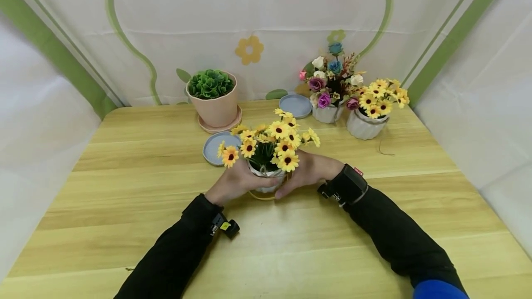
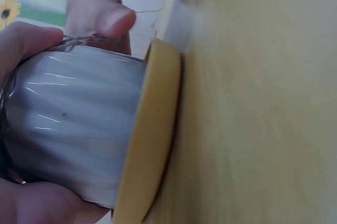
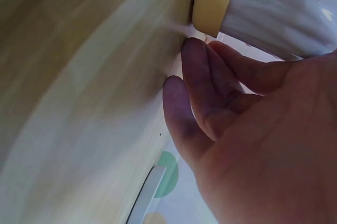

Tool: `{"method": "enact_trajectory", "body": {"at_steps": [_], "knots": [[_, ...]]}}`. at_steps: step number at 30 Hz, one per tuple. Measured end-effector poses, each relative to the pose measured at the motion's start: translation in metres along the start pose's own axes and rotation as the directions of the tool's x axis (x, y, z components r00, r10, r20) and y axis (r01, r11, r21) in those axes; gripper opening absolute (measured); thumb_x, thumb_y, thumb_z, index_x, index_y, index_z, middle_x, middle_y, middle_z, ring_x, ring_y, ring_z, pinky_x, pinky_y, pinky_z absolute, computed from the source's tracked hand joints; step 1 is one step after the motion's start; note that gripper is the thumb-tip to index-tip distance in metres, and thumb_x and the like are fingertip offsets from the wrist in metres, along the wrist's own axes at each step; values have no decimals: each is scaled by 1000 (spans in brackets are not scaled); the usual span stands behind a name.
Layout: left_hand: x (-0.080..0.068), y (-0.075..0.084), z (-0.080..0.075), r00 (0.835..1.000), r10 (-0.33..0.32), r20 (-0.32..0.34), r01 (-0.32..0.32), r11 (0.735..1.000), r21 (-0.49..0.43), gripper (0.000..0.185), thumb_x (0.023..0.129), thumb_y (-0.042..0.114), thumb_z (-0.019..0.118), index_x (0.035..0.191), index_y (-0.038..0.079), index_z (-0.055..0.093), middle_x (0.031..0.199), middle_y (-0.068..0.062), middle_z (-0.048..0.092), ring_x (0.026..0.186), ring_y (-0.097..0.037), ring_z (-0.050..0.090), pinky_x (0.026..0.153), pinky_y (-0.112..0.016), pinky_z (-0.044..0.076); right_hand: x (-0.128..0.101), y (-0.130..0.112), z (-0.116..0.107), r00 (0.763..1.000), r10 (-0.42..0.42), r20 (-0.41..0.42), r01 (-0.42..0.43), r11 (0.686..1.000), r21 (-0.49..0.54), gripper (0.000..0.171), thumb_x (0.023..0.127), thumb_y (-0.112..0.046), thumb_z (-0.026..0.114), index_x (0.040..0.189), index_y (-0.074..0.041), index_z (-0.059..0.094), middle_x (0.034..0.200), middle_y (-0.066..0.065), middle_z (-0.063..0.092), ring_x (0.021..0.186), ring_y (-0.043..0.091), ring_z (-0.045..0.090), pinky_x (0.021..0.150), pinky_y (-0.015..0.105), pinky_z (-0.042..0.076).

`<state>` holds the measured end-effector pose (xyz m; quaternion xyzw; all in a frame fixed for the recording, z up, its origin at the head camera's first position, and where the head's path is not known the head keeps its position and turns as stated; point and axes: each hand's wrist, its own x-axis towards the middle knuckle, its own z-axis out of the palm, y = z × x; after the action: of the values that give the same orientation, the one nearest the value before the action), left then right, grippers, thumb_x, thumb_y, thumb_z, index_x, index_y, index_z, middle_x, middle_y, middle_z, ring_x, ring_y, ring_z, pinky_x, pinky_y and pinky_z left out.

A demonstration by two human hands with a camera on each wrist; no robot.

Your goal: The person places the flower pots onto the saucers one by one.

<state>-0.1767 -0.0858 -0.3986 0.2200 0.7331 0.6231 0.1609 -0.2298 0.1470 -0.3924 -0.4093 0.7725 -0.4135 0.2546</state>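
Observation:
A white pot (image 2: 79,124) of yellow daisy-like flowers (image 1: 279,130) stands upright at the middle of the table. Twine runs round its upper part. My left hand (image 1: 238,181) grips the pot, its thumb across the front. Beneath the pot is a yellow saucer (image 2: 152,129), resting on the wood. On the other side, my right hand (image 1: 307,170) is beside the pot and saucer. In the right wrist view its loosely bent fingers (image 3: 179,103) are low by the saucer's edge; whether they touch it, I cannot tell.
Behind are a pink pot (image 1: 216,112) with a green plant, two blue-grey saucers (image 1: 214,153) (image 1: 296,105), a white pot (image 1: 327,113) of mixed flowers and another white pot (image 1: 365,126) of yellow flowers. A patterned curtain (image 1: 199,26) borders the table's back.

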Motion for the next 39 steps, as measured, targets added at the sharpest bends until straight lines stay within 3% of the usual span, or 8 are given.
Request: {"method": "enact_trajectory", "body": {"at_steps": [6,10,14,17,22,26,34,39], "knots": [[2,-3,3,998,57,27,-56,998,-6,71,89,11,84,150,23,50,146,2,59,137,-17,57,118,-38,48,-3,-2,0,998,44,41,-46,998,47,73,81,-20,94,143,-16,57,138,-3,64,132,15,58,122,40,43],[1,-4,3,997,68,25,-68,998,-5,68,90,7,82,148,22,51,144,1,60,136,-16,57,117,-34,48,-3,-4,1,997,74,25,-75,995,64,88,79,-22,96,152,-20,47,146,-6,58,138,14,52,127,40,36],[-2,-2,4,997,82,15,-82,996,32,70,90,8,83,150,23,49,147,2,59,139,-17,55,120,-38,46,-4,-7,3,997,72,17,-73,996,52,88,79,-24,96,153,-20,47,147,-6,58,139,15,52,128,42,35],[-7,0,5,997,71,-10,-70,995,68,73,91,13,84,153,25,46,148,3,58,140,-17,55,122,-42,45,-4,-10,5,999,33,-6,-33,999,21,85,79,-23,96,151,-20,49,144,-7,60,137,14,55,126,40,38],[-17,3,9,998,-16,-58,23,991,134,68,94,28,82,151,29,45,142,6,61,134,-12,59,116,-41,49,-8,-17,16,985,-109,-134,102,993,-64,86,77,-17,96,150,-15,49,143,-3,61,136,16,56,124,38,41],[-22,2,12,998,-18,-63,28,986,163,58,97,29,80,147,24,50,138,4,64,130,-12,60,115,-40,49,-9,-24,34,960,-194,-204,151,967,-207,87,80,-18,95,152,-10,47,148,3,57,140,20,53,126,39,40],[-19,-5,16,988,115,-103,-94,977,190,70,93,16,82,152,20,45,147,1,56,138,-15,53,123,-42,40,-10,-32,51,945,-164,-282,31,906,-423,79,84,-22,91,149,-3,50,147,10,58,141,26,54,122,43,45],[-15,-6,15,989,112,-98,-93,980,176,67,94,16,81,151,19,47,144,1,58,136,-15,56,122,-41,42,-11,-34,51,931,-213,-297,1,813,-583,77,84,-28,92,145,-3,54,144,12,61,137,27,58,118,40,50]]}}
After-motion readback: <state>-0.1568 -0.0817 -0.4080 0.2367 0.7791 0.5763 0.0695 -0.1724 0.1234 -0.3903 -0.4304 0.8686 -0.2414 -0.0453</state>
